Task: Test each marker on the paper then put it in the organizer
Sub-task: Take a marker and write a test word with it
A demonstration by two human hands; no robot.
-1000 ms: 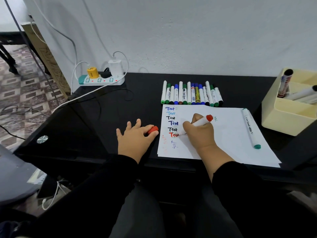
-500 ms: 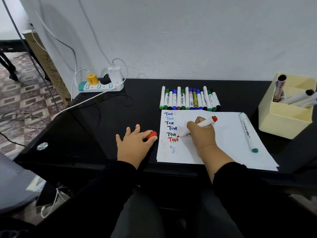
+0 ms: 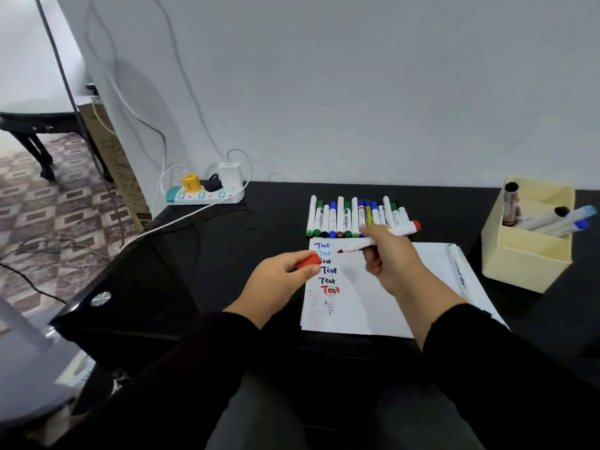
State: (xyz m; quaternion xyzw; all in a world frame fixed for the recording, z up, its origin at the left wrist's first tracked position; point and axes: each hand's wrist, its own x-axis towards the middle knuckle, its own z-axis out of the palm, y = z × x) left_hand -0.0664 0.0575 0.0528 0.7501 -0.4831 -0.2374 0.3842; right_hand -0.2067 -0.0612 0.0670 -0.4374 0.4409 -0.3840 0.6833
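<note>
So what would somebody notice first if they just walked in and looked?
Probably the two hands lifted over the paper: the right hand grips an uncapped red marker, and the left hand pinches its red cap. Next, the row of markers behind the paper, and the yellow organizer at the right.

My view of a glossy black desk [image 3: 227, 254], a row of capped markers [image 3: 354, 217] near the wall, white paper [image 3: 367, 303] just below, one marker [image 3: 457, 269] lying on the sheet, cream organizer [image 3: 526, 254] at right, power strip [image 3: 204, 194] back left
</note>
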